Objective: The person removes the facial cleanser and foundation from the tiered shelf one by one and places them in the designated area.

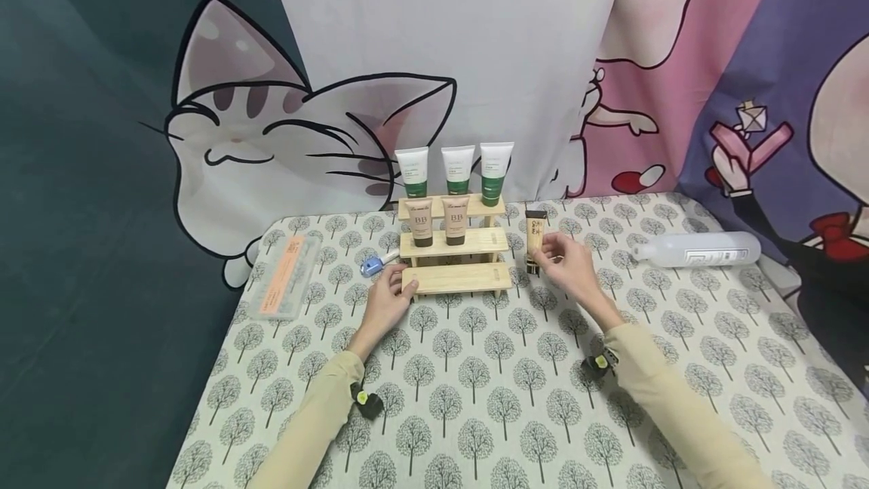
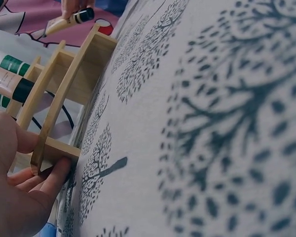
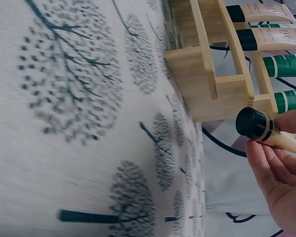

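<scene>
A three-step wooden display stand point(image 1: 455, 278) stands on the cloth-covered table. My left hand point(image 1: 387, 299) grips the left end of its lowest step, thumb above and fingers beneath, as the left wrist view shows. Right of the stand, my right hand point(image 1: 569, 261) pinches a yellow-beige tube point(image 1: 535, 234) with a black cap pointing down. On the middle step two beige BB cream tubes point(image 1: 455, 219) stand upright on dark caps, toward the left. Three white-and-green tubes point(image 1: 496, 172) line the top step. The lowest step bears nothing.
Beside the left hand lies a small blue-and-white object point(image 1: 373, 266). Farther left is a flat clear case point(image 1: 288, 278) with an orange label. A translucent white bottle point(image 1: 699, 249) lies on its side at the right. A printed curtain point(image 1: 462, 36) hangs behind the table.
</scene>
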### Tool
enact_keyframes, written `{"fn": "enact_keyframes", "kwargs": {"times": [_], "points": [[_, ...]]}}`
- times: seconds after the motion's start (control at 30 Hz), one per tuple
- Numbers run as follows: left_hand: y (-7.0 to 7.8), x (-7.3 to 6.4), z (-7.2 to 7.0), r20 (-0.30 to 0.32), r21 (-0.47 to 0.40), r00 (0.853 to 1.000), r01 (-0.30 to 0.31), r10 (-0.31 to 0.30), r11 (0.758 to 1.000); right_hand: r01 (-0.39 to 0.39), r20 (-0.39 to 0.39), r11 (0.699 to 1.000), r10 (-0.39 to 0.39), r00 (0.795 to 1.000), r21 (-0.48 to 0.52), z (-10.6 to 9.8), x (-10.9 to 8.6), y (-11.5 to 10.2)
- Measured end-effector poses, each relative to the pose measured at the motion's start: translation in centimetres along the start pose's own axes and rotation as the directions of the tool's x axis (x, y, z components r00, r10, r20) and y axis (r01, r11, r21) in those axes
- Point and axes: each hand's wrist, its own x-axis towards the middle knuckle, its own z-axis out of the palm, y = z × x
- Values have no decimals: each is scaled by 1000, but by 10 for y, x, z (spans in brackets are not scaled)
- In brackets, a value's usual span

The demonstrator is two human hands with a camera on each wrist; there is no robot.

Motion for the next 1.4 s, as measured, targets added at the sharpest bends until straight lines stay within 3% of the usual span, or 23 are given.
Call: {"fn": "enact_keyframes", "kwargs": {"times": [0.33,0.7,1.13,1.4], "points": [[-2,1,0,2,3,1000,-9,9,1000,-64,89,998,66,994,-19,12,-9,14],[0,0,0,-1,-3,1000,-10,10,1000,-90,123,995,93,988,-36,17,-19,24],[1,-1,-1,4,-1,1000,-11,11,1000,-168,156,973,193,969,-159,15,-25,23],[2,-2,-1,6,8,1000,-11,11,1000,-154,151,973,180,972,-172,14,-27,21]]}}
